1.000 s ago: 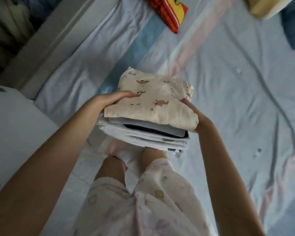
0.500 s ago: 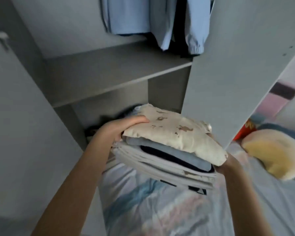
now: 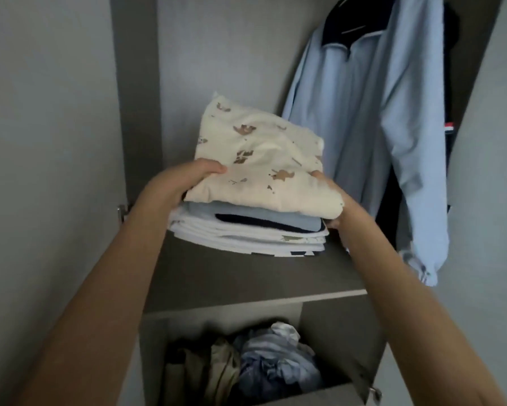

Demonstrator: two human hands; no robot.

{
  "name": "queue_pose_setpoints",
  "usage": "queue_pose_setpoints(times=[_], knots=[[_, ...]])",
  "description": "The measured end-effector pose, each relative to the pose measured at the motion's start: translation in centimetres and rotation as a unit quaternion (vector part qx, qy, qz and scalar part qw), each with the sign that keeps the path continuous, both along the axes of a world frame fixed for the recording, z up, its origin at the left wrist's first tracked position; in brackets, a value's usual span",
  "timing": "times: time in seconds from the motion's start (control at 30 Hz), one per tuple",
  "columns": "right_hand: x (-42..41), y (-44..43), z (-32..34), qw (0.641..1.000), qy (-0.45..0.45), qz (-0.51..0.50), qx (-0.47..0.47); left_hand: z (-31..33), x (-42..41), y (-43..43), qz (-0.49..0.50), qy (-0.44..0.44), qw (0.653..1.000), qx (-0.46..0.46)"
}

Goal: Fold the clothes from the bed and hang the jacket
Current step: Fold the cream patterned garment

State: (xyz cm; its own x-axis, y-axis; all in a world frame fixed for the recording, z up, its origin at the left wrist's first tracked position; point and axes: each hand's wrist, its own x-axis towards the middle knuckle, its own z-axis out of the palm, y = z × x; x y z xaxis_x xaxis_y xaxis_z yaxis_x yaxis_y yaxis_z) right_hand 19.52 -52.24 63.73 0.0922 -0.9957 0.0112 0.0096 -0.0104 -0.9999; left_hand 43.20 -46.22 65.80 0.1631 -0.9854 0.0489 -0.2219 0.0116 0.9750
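A soft, squared stack of folded clothes is held over the grey wardrobe shelf: cream cloth with small brown prints on top, then pale blue, navy and white layers. The left hand curls round its left edge, thumb on top. The right hand clasps the right edge. The smooth pale blue jacket hangs just to the right. Dark marks on the lowest layer are unreadable.

The left hand and right hand, one each side of the clothes pile, are bare. Both long arms are bare too.
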Motion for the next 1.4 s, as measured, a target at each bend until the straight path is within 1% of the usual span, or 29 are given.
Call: queue_pose_setpoints(times=[0.07,0.1,0.13,0.17,0.2,0.23,0.27,0.3,0.33,0.37,0.4,0.43,0.47,0.53,0.57,0.63,0.67,0.73,0.77,0.83,0.9,0.93,0.97,1.03,1.07,1.1,1.2,1.27,1.4], knots=[[1.9,-2.3,-2.1,0.985,0.11,-0.001,0.13,-4.6,2.1,-2.4,0.068,-0.019,0.994,0.079],[2.9,-3.6,-4.1,0.971,0.157,0.025,0.176,-7.4,2.7,-3.4,0.106,-0.049,0.985,0.128],[4.2,-4.5,-6.9,0.955,0.224,0.057,0.186,-10.4,3.1,-4.6,0.132,-0.121,0.967,0.182],[5.2,-5.2,-9.4,0.939,0.29,0.067,0.171,-13.1,3.1,-5.5,0.145,-0.195,0.944,0.225],[6.2,-5.5,-11.8,0.928,0.35,0.06,0.11,-15.4,3.0,-6.3,0.178,-0.268,0.918,0.233],[7.5,-5.5,-13.4,0.922,0.383,0.039,0.041,-16.6,2.7,-6.7,0.213,-0.325,0.901,0.194],[8.4,-5.3,-14.5,0.915,0.404,0.006,-0.013,-17.2,2.4,-7.4,0.233,-0.385,0.886,0.111],[9.2,-5.5,-15.4,0.895,0.442,-0.019,-0.053,-17.0,2.0,-7.6,0.217,-0.455,0.863,0.028],[9.6,-5.2,-15.8,0.863,0.499,-0.032,-0.074,-16.5,1.6,-8.0,0.158,-0.526,0.835,-0.028],[10.3,-5.1,-16.2,0.819,0.566,-0.024,-0.085,-15.9,1.3,-8.2,0.073,-0.571,0.816,-0.048],[10.6,-4.7,-16.6,0.779,0.619,-0.013,-0.1,-15.5,1.0,-8.4,-0.014,-0.58,0.814,-0.019],[11.4,-4.5,-17.1,0.757,0.643,0.007,-0.117,-15.5,0.5,-8.6,-0.081,-0.564,0.821,0.035],[12.6,-4.5,-17.7,0.747,0.65,0.029,-0.136,-16.1,0.6,-9.2,-0.117,-0.552,0.822,0.079],[14.4,-4.7,-18.7,0.762,0.628,0.042,-0.154,-17.4,0.5,-10.0,-0.129,-0.579,0.798,0.105],[15.1,-4.9,-19.0,0.764,0.626,0.033,-0.152,-18.4,1.0,-10.5,-0.113,-0.592,0.791,0.1],[17.1,-5.9,-19.7,0.775,0.615,0.048,-0.139,-20.0,2.9,-11.6,-0.063,-0.592,0.798,0.092],[17.2,-6.3,-19.5,0.789,0.595,0.04,-0.147,-19.9,3.2,-11.8,-0.053,-0.594,0.799,0.079],[18.4,-6.8,-19.7,0.791,0.579,0.048,-0.19,-20.1,5.0,-12.5,-0.032,-0.602,0.795,0.071],[18.4,-7.1,-20.0,0.78,0.581,0.067,-0.22,-19.9,5.6,-12.8,-0.024,-0.604,0.794,0.067],[18.1,-8.4,-21.1,0.782,0.547,0.152,-0.258,-19.8,7.4,-14.1,-0.004,-0.604,0.793,0.076],[16.7,-9.2,-21.9,0.787,0.516,0.193,-0.279,-19.7,8.6,-15.5,0.011,-0.604,0.793,0.086],[15.7,-9.9,-22.6,0.778,0.536,0.189,-0.269,-19.7,8.7,-16.2,0.02,-0.602,0.793,0.088],[14.8,-10.4,-23.4,0.763,0.571,0.191,-0.235,-19.5,8.4,-16.9,0.029,-0.605,0.791,0.091],[13.7,-11.9,-24.6,0.705,0.662,0.212,-0.137,-19.5,8.3,-18.8,0.045,-0.603,0.79,0.102],[13.4,-12.6,-24.8,0.682,0.688,0.225,-0.107,-19.6,8.5,-19.7,0.052,-0.597,0.794,0.104],[13.3,-13.3,-24.8,0.673,0.696,0.235,-0.091,-19.7,8.8,-20.6,0.055,-0.594,0.796,0.105],[13.7,-15.8,-24.8,0.668,0.691,0.268,-0.062,-20.2,9.6,-22.6,0.059,-0.592,0.798,0.1],[14.1,-17.0,-25.1,0.673,0.681,0.287,-0.037,-20.7,9.9,-23.0,0.058,-0.602,0.791,0.099],[13.9,-16.1,-25.3,0.683,0.68,0.261,-0.06,-20.7,9.9,-22.9,0.064,-0.6,0.791,0.098]])
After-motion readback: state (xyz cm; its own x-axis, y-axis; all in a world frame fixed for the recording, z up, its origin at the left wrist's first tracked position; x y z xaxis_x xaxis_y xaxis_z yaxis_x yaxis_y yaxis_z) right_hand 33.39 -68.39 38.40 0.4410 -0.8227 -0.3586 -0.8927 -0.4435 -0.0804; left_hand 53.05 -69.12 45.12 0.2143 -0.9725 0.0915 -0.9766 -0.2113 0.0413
